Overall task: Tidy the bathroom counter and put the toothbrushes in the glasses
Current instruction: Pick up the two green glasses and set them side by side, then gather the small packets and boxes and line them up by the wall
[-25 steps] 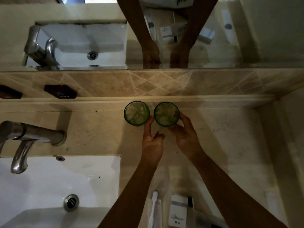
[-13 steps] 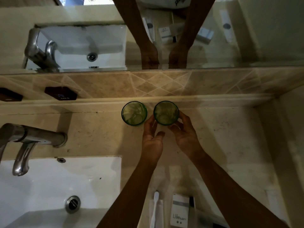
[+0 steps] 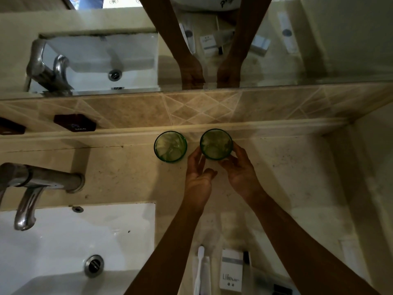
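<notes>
Two green glasses stand upright at the back of the counter, the left glass and the right glass, a small gap apart. My right hand wraps its fingers and thumb around the near and right side of the right glass. My left hand is open, its fingertips reaching up into the gap at the right glass's left side. A white toothbrush lies on a wrapper at the counter's near edge, between my forearms.
A white sink with a chrome tap fills the left. A white box lies beside the toothbrush. A low ledge runs behind the glasses under the mirror, with dark packets on it. A wall closes the right side.
The gap between the two glasses has widened a little. Both hands stay at the right glass, shifted only slightly.
</notes>
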A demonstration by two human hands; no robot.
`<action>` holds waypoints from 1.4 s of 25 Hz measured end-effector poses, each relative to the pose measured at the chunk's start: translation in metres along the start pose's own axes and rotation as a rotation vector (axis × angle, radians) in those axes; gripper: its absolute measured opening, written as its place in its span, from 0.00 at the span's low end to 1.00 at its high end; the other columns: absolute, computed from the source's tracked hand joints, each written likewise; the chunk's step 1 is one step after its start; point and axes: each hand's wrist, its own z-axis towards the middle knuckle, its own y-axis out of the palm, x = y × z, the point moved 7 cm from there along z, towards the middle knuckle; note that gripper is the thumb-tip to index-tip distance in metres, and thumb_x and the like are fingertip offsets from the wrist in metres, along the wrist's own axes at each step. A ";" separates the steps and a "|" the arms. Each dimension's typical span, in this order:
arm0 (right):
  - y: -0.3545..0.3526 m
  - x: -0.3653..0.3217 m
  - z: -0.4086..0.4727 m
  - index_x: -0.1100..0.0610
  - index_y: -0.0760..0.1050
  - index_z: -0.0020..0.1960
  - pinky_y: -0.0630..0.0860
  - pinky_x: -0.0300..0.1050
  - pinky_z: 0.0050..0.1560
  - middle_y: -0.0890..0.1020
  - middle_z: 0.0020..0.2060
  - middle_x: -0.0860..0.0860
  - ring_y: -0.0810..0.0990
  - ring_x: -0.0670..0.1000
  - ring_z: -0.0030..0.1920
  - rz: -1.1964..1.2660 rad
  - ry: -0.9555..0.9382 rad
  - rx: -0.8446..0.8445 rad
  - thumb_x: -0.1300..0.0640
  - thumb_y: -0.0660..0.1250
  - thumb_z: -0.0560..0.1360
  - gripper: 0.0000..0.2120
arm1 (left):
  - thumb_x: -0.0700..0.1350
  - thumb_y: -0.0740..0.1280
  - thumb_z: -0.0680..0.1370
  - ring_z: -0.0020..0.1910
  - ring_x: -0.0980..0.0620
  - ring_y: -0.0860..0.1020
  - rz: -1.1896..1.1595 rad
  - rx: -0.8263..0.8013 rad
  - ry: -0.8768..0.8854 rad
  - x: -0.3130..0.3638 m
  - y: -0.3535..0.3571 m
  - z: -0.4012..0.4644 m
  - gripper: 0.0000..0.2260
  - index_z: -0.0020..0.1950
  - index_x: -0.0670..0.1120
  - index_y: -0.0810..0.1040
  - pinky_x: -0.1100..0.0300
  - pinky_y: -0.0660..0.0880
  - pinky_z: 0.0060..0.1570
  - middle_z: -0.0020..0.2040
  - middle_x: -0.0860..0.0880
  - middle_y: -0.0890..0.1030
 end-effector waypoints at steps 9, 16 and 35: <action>-0.027 0.022 -0.040 0.49 0.68 0.71 0.77 0.42 0.54 0.72 0.68 0.46 0.76 0.47 0.64 0.013 0.145 0.063 0.68 0.64 0.77 0.27 | 0.31 0.61 0.78 0.71 0.56 0.69 0.260 -0.033 -0.068 -0.008 -0.013 -0.039 0.30 0.78 0.51 0.62 0.58 0.70 0.67 0.73 0.52 0.70; -0.075 0.042 -0.174 0.52 0.80 0.55 0.78 0.35 0.39 0.83 0.48 0.51 0.83 0.51 0.43 -0.185 0.198 -0.003 0.69 0.64 0.76 0.15 | 0.36 0.64 0.79 0.48 0.54 0.83 0.530 0.000 -0.041 -0.035 -0.079 -0.139 0.11 0.55 0.49 0.81 0.51 0.80 0.55 0.48 0.52 0.84; -0.162 0.106 -0.341 0.48 0.83 0.48 0.72 0.26 0.41 0.82 0.41 0.40 0.79 0.36 0.43 -0.425 0.250 0.172 0.57 0.72 0.74 0.06 | 0.38 0.64 0.78 0.39 0.49 0.82 0.794 -0.239 -0.025 -0.104 -0.064 -0.260 0.11 0.47 0.54 0.82 0.54 0.78 0.40 0.41 0.51 0.83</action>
